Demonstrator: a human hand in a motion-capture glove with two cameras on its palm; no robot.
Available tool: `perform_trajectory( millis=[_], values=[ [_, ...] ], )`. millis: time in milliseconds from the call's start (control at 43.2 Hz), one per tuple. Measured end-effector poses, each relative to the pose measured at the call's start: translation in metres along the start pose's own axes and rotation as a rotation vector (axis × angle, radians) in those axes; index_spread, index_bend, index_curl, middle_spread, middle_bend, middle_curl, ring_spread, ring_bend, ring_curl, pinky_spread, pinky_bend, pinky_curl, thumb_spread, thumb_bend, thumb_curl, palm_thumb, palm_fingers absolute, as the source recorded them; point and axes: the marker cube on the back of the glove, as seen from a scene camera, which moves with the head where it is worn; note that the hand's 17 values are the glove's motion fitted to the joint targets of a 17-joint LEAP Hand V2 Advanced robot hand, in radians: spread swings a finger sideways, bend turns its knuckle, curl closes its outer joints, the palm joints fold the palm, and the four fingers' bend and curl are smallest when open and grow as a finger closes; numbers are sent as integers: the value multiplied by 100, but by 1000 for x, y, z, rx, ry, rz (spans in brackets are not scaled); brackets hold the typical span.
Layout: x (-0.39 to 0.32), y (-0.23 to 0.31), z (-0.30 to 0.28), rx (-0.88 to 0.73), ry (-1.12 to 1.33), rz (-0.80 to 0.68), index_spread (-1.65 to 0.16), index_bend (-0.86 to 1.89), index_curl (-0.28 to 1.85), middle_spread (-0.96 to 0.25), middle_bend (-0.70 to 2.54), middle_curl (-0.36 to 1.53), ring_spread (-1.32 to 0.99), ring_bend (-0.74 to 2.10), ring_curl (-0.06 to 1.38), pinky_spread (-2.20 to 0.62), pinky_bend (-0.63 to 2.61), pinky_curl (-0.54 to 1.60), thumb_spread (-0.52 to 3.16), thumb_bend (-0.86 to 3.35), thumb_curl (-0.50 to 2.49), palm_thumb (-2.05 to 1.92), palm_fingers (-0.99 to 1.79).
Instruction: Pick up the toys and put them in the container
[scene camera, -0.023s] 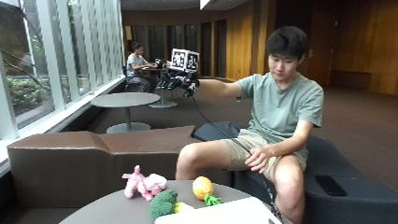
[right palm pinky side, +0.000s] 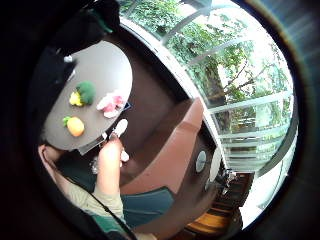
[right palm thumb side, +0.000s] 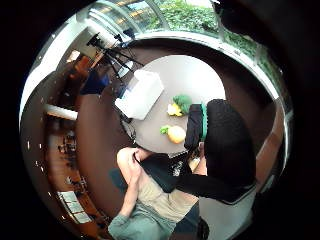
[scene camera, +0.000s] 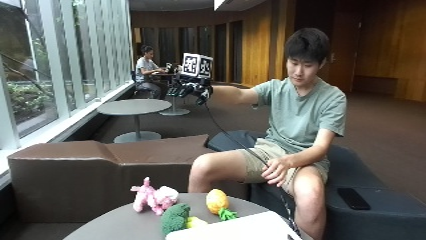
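A: What carries the things?

B: A round grey bench (scene camera: 120, 225), in the lower middle of the outside view.

A: What lies on it?

B: A pink plush toy (scene camera: 152, 196) is at the back left. A green broccoli toy (scene camera: 174, 219) is in front of it, with a small yellow piece (scene camera: 196, 222) touching it. An orange toy with green leaves (scene camera: 217, 202) is to the right. A white container (scene camera: 239, 228) is at the lower edge.
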Motion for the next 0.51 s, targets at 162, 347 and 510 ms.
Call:
perform_trajectory(
  millis=[162, 347, 510],
  values=[
    [100, 58, -1, 23, 96, 154, -18, 15, 9, -12, 18, 7, -9, 41, 11, -4, 58, 19, 96, 11, 6, 9, 22],
    [98, 30, -2, -9, 121, 141, -22, 13, 11, -12, 23, 14, -12, 49, 15, -5, 63, 23, 131, 12, 10, 5, 17],
    [100, 7, 10, -16, 93, 113, -23, 14, 13, -13, 26, 19, -14, 54, 18, -5, 65, 26, 147, 11, 14, 1, 16]
  ],
)
